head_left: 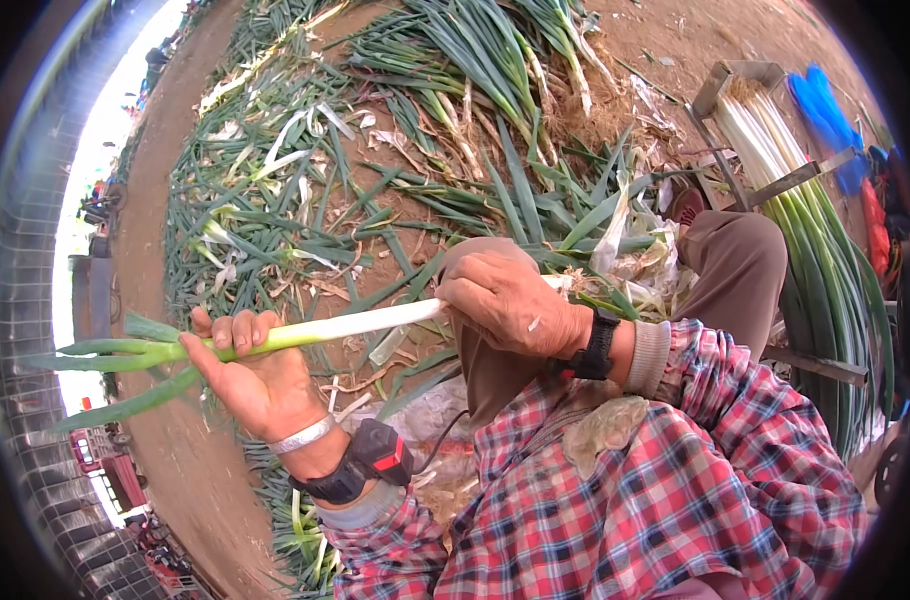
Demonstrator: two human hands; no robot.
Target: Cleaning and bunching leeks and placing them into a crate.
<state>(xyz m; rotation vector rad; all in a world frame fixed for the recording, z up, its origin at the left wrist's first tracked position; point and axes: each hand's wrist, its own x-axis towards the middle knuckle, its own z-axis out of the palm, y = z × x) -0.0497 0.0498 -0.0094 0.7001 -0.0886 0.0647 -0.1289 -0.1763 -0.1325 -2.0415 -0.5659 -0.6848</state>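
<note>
A long green onion [370, 320] lies nearly level across my lap, its white shank clean and its green leaves pointing left. My left hand [257, 388], palm up, has its fingers curled round the stalk where white turns to green. Farther right, my right hand [510, 303] grips the white lower part from above, close to my knee. The roots [573, 280] poke out just beyond that hand. My right palm and thumb hide part of the shank.
Trimmed leaves [265, 190] litter the ground ahead and left. Untrimmed green onions [480, 60] with muddy roots lie at the far middle. On the right, a metal rack [790, 183] holds a bundle of cleaned green onions [810, 235]. Blue plastic [825, 115] lies beyond it.
</note>
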